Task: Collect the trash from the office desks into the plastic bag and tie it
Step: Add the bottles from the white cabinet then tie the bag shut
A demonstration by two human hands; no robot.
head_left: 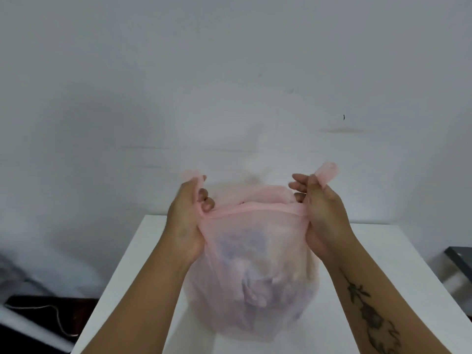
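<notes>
Plainly, the pink plastic bag point(255, 272) is sitting on the white tabletop point(370, 251), near its far edge; the left hand point(187, 221) is pinching the left handle point(192, 175) in a closed grip, the right hand point(323, 215) is clamping the right handle point(327, 172); the contents are showing only as blurred purple and pale lumps; no writing is readable; the bag's base is blurring into the tabletop.

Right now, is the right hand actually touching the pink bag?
Touching. The head view shows the right hand closed on the pink bag at its rim, one handle strip poking out above the fingers.
</notes>
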